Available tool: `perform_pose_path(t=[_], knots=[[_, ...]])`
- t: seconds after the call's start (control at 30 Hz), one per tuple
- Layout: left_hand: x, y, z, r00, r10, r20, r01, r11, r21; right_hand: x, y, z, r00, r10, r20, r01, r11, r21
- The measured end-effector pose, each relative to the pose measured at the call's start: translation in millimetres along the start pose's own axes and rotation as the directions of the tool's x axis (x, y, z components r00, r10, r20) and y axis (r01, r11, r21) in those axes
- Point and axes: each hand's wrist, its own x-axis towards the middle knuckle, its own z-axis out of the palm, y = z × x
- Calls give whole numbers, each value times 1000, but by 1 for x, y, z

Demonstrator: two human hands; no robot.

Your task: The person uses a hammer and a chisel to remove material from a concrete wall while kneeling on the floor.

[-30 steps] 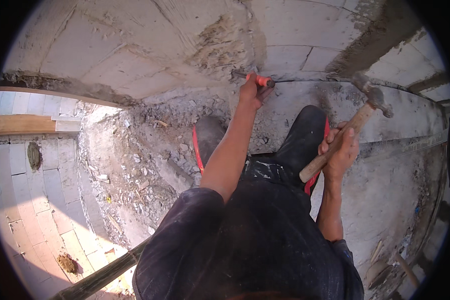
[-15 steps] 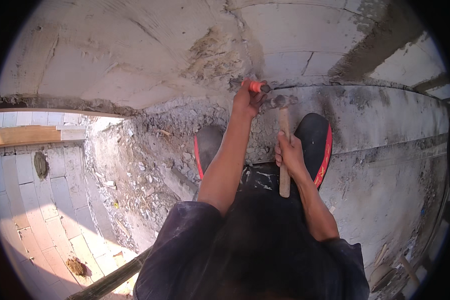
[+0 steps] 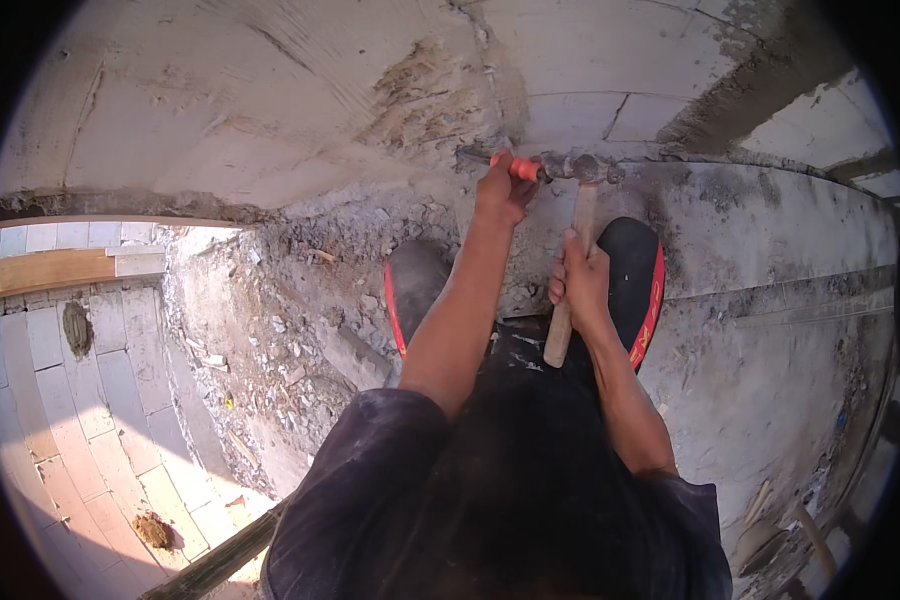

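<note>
Concrete wall (image 3: 270, 110) is filling the upper frame, with a chipped groove running along its base at 12 o'clock. Ledge (image 3: 770, 300) is spreading to 3 o'clock; rubble (image 3: 290, 310) is lying at 9 o'clock, paving (image 3: 60, 400) showing far below at 8. No containers are in view.

Right hand (image 3: 582, 280) is gripping the hammer (image 3: 575, 240) handle, fingers wrapped tight; its head is meeting the chisel (image 3: 526, 170) end at 12 o'clock. Left hand (image 3: 500, 190) is closed around the chisel's orange grip, tip at the groove.

Risk, as I judge it: a glancing blow could strike the left knuckles, they being just beside the head. Chips could fly faceward. Shoes (image 3: 630, 280) are standing near the ledge's open edge; loose rubble could cause a slip.
</note>
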Motion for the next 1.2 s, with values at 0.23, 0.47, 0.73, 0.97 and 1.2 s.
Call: perform_pose_path(t=[0.23,0.47,0.73,0.97,1.2], knots=[[-24,4,5,999,37,-3,-36,988,153,-20,-55,-25,992,-82,-92,98,976,192],[-2,-5,2,997,67,-36,-64,996,68,9,18,3,997,-51,-56,57,993,100],[-21,-3,-4,999,28,-35,-23,993,118,-24,-31,-21,997,-69,-41,74,984,160],[-10,-2,14,999,25,-45,-18,989,146,-6,-5,3,920,-262,-292,321,930,177],[-9,-10,3,999,-4,-51,16,972,236,-3,-22,-19,988,156,11,-156,987,43]])
